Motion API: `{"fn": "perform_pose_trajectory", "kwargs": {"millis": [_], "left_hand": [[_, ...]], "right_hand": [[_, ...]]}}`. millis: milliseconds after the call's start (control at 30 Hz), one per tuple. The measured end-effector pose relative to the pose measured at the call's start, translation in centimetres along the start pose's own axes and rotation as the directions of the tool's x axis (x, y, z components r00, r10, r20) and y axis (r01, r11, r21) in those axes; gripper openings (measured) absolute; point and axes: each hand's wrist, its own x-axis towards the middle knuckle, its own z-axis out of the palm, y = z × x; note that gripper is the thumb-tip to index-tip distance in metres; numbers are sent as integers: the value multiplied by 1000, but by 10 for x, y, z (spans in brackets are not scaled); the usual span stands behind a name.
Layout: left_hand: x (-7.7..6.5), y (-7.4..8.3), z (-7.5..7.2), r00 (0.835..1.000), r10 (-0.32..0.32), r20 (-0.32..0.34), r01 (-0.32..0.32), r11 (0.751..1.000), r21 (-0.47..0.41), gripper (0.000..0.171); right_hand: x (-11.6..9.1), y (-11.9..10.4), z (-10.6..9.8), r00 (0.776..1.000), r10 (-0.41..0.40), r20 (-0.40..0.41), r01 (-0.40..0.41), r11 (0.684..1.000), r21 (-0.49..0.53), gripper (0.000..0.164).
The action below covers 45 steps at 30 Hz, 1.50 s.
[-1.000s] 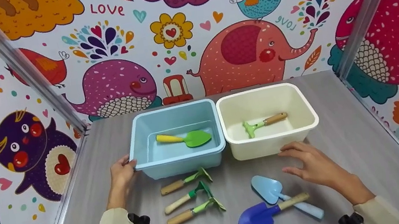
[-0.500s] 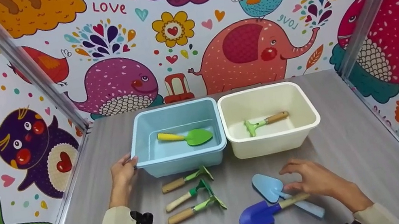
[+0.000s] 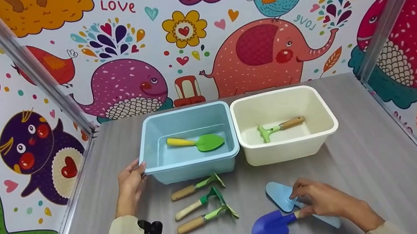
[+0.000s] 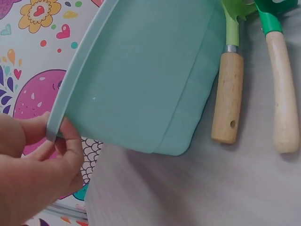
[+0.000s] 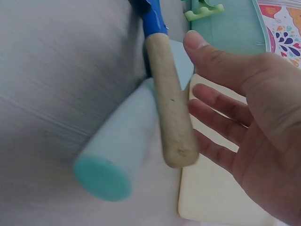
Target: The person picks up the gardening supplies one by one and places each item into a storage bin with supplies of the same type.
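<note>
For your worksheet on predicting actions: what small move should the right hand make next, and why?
Probably curl its fingers round the wooden handle of the dark blue shovel. The right hand lies open beside that handle, not yet gripping, and the handle lies across the light blue shovel, so it comes off first. The left hand holds the blue bin by its rim.

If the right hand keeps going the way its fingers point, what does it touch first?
Most likely the wooden handle of the dark blue plastic shovel, lying across the light blue plastic scoop. The right hand's fingers already look almost against it.
</note>
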Motion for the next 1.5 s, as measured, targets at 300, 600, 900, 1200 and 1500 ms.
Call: {"fn": "perform_pose_trajectory", "kwargs": {"millis": [300,600,900,1200,1500], "left_hand": [[-2,0,-2,1000,-18,21,19,1000,-22,54],[1,0,-2,1000,-26,16,26,1000,-8,56],[2,-1,-5,998,-18,56,18,1000,-8,55],[3,0,-5,998,-24,50,25,1000,-18,55],[2,1,-5,999,-31,44,31,999,-19,56]], "right_hand": [[-3,4,10,999,18,43,-17,999,-36,36],[-2,5,16,998,0,65,1,1000,-20,30],[-3,6,19,998,-14,55,10,998,59,29],[-4,5,14,999,-45,11,45,997,65,29],[1,3,3,996,-72,-51,76,995,72,24]]}}
